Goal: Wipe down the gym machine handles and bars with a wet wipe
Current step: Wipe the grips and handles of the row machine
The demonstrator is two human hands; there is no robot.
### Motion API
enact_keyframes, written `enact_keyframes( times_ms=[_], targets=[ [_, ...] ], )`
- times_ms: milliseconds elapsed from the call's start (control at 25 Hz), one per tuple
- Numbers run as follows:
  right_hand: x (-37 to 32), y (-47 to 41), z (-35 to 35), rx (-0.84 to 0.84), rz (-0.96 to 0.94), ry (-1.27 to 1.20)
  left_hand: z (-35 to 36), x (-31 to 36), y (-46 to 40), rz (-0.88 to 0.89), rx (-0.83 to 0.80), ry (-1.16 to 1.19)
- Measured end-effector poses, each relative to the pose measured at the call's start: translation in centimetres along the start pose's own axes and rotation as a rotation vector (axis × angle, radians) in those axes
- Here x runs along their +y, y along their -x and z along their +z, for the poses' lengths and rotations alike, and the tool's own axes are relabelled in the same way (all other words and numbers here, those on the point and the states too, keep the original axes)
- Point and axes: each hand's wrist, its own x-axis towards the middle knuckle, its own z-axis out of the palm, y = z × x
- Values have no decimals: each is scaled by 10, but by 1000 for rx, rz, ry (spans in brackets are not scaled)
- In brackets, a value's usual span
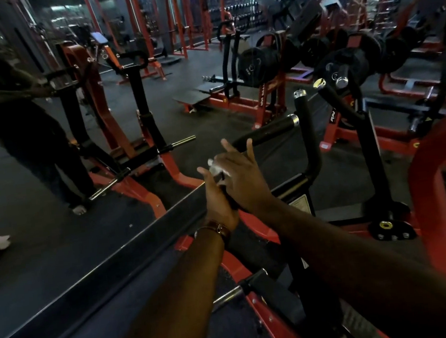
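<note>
Left hand (217,197) grips the near end of a black padded machine handle (264,132); right hand (240,171), fingers spread, presses a crumpled white wet wipe (217,168) against it.

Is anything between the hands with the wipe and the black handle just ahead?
Nothing visible. The wipe sits between the left hand and right hand, right at the near end of the black handle; the grip beyond is bare.
</note>
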Motion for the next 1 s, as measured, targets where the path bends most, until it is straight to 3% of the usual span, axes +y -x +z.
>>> enact_keyframes(
  times_ms=[80, 240, 440, 680, 720, 800, 880, 1000],
  targets=[
    [-8, -12, 1, 85, 121, -94, 4, 2, 2, -4, -8, 10],
    [-12, 45, 16, 139, 105, -80, 5, -1, -1, 10, 29, -11],
    [1, -16, -7, 386, 494, -237, 4, -7, -9, 40, 40, -124],
    [-1, 21, 1, 287, 223, -262, 1, -8, -15, 24, 55, -141],
    [7, 10, -2, 349, 300, -310, 3, -7, -15, 24, 66, -167],
    [14, -19, -14, 518, 634, -492, 3, -10, -16, 34, 49, -184],
    [5, -19, -8, 501, 779, -581, 5, -10, -14, 42, 69, -192],
    [-22, 12, 2, 354, 540, -405, 2, -12, -17, 40, 58, -192]
  ],
)
